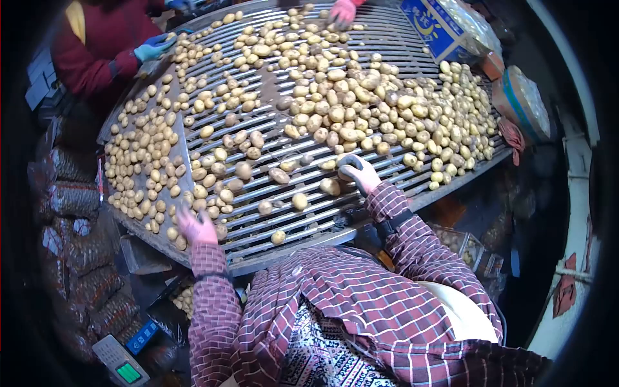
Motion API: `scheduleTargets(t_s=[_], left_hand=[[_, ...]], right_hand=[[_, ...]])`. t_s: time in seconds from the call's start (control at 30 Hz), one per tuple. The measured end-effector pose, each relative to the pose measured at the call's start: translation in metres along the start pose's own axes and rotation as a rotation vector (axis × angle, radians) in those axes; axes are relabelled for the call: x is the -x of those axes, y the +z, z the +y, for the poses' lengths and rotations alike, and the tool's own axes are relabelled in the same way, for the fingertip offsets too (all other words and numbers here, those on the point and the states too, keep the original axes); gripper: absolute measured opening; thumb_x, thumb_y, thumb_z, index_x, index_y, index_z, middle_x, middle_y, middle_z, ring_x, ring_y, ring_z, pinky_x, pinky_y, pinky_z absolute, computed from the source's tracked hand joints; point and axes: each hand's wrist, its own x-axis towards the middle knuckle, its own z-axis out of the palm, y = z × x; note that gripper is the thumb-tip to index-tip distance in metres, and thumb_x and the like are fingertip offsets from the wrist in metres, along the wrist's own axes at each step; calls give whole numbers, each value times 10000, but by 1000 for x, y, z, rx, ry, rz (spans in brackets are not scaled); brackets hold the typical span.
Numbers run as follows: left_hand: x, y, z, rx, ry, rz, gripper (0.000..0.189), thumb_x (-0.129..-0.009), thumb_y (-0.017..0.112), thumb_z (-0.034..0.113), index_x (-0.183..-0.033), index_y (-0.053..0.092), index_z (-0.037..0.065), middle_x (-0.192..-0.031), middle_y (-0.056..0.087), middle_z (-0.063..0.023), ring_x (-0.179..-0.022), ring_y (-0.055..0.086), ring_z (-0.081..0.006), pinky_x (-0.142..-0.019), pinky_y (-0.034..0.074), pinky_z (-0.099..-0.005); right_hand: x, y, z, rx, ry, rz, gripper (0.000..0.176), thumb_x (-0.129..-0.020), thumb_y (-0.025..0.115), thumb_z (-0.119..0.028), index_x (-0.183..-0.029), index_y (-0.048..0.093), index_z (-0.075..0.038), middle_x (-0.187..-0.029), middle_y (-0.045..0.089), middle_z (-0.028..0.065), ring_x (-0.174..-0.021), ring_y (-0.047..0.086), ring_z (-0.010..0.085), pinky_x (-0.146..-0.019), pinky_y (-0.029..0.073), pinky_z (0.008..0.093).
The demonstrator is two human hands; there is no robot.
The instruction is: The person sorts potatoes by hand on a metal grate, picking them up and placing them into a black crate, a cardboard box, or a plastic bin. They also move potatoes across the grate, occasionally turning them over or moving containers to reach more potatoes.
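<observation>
Many pale yellow potatoes [348, 97] lie on a slatted metal sorting table [309, 229]. My left hand [196, 227], in a pink glove, is at the near left edge among potatoes, its fingers spread and touching some of them; it is slightly blurred. My right hand [359, 173], in a pink glove with dark grey fingers, is over the slats in the middle near side. Its fingers curl around a potato, mostly hidden by the glove. Just left of it lies a browner potato [330, 187]. A few single potatoes, one a small potato [278, 237], rest on the near slats.
Across the table are a co-worker's blue-gloved hand [155, 48] and another person's pink-gloved hand [342, 13]. A blue box [433, 29] and a round container [521, 103] stand at the right. Filled net bags [80, 197] and a scale [120, 361] are at the lower left.
</observation>
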Motion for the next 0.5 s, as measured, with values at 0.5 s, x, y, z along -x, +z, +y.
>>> scheduleTargets(t_s=[0.5], left_hand=[[5,80,110,-335,498,-423,322,-749,633,157,-1070,610,165,-1184,546,-47,-1201,456,-256,-954,372,-479]], right_hand=[[62,-21,-1,329,35,1,308,-787,647,-159,-1074,647,-47,-964,676,94,-876,624,160,-828,493,292]])
